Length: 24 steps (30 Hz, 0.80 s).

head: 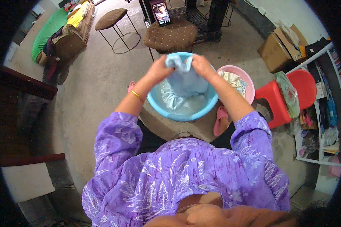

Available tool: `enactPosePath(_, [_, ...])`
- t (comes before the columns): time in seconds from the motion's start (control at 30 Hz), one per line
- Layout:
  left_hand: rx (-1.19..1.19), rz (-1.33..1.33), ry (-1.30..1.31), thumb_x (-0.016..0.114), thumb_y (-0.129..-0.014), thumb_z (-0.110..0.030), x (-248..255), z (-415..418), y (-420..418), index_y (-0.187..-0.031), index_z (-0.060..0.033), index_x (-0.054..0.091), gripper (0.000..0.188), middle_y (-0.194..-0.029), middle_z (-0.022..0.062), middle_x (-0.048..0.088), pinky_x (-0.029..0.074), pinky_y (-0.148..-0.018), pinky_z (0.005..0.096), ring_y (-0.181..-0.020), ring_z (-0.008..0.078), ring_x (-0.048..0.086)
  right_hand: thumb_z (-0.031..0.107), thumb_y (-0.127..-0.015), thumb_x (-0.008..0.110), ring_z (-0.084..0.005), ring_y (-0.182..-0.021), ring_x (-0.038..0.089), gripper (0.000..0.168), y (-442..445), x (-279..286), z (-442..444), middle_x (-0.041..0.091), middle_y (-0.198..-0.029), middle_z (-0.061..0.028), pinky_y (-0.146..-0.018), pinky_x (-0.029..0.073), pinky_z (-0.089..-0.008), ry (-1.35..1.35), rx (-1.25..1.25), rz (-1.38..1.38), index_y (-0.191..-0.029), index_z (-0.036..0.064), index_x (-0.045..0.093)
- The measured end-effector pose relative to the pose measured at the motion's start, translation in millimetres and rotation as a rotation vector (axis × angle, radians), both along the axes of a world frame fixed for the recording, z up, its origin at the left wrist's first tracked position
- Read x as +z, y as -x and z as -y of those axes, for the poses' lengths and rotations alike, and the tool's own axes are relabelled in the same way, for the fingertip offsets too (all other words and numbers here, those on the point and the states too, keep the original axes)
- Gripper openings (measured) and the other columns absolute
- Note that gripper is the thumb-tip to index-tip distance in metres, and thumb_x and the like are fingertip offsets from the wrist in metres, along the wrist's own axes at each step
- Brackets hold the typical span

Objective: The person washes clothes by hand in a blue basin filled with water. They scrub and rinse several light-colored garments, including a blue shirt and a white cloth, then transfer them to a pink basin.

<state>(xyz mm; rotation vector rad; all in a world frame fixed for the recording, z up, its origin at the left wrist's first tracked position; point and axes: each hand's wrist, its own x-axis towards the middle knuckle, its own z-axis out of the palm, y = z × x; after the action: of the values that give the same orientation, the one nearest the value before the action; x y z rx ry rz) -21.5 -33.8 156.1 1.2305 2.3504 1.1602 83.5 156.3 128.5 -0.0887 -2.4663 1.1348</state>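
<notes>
Both hands hold a light blue cloth up over a blue plastic basin. My left hand grips a bunched upper part of it, and my right hand grips the other side. The cloth's lower part hangs down into the basin, somewhat blurred. Pale wet fabric and cloudy water show beneath it. Right of the blue basin stands a pink basin with white and patterned cloths inside.
Beyond the basin, a phone with a lit screen stands on a brown padded stool; another stool is further left. To the right are a red plastic stool, a cardboard box and a white shelf rack. A pink slipper lies near the basin.
</notes>
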Motion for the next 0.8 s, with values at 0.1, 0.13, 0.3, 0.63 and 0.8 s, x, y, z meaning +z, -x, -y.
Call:
enactPosePath(0.1, [0.016, -0.293, 0.491, 0.059, -0.072, -0.015, -76, -5, -11, -0.115, -0.0107, 0.052, 0.044, -0.106, 0.0161, 0.055, 0.04, -0.086, 0.0455, -0.102, 0.035, 0.05, 0.018, -0.077, 0.046, -0.0349, -0.116, 0.039, 0.032, -12, -48, 37, 0.048, -0.123, -0.0152, -0.094, 0.034, -0.0456, -0.316, -0.2, 0.465, -0.103, 0.02, 0.064])
enactPosePath(0.13, [0.053, -0.265, 0.493, 0.058, -0.073, -0.016, -79, -10, -26, -0.12, -0.0146, 0.048, 0.048, -0.118, 0.017, 0.047, 0.036, -0.088, 0.0526, -0.112, 0.0366, 0.042, 0.017, -0.079, 0.047, -0.0377, -0.122, 0.031, 0.041, -23, -59, 39, 0.035, -0.135, -0.0131, -0.098, 0.028, -0.0545, -0.424, -0.188, 0.556, -0.118, 0.026, 0.054])
enactPosePath(0.3, [0.063, -0.136, 0.647, 0.053, -0.078, -0.026, -103, -14, -65, -0.137, -0.0245, 0.027, 0.065, -0.146, 0.015, 0.008, 0.018, -0.092, 0.0708, -0.132, 0.0426, 0.005, 0.021, -0.082, 0.049, -0.0408, -0.131, 0.013, 0.054, -31, -87, 63, 0.016, -0.144, -0.0101, -0.093, 0.017, -0.0705, -0.51, -0.192, 0.738, -0.133, 0.029, 0.032])
enactPosePath(0.63, [-0.094, -0.065, 0.608, 0.049, -0.079, -0.026, -178, -36, -26, -0.124, -0.0146, 0.046, 0.047, -0.133, 0.0208, 0.036, 0.034, -0.097, 0.0437, -0.118, 0.0356, 0.041, 0.02, -0.082, 0.046, -0.034, -0.109, 0.05, 0.036, 1, -119, 39, 0.055, -0.115, -0.0173, -0.095, 0.036, -0.0495, -0.431, 0.013, 1.007, -0.117, 0.016, 0.055])
enactPosePath(0.8, [-0.481, -0.248, 0.885, 0.041, -0.082, -0.026, -178, -33, -18, -0.107, -0.0105, 0.061, 0.036, -0.114, 0.0186, 0.055, 0.039, -0.093, 0.0415, -0.108, 0.0314, 0.052, 0.023, -0.082, 0.045, -0.0318, -0.102, 0.055, 0.033, -1, -153, 26, 0.056, -0.112, -0.0193, -0.09, 0.041, -0.0425, -0.629, 0.225, 0.973, -0.108, 0.009, 0.059])
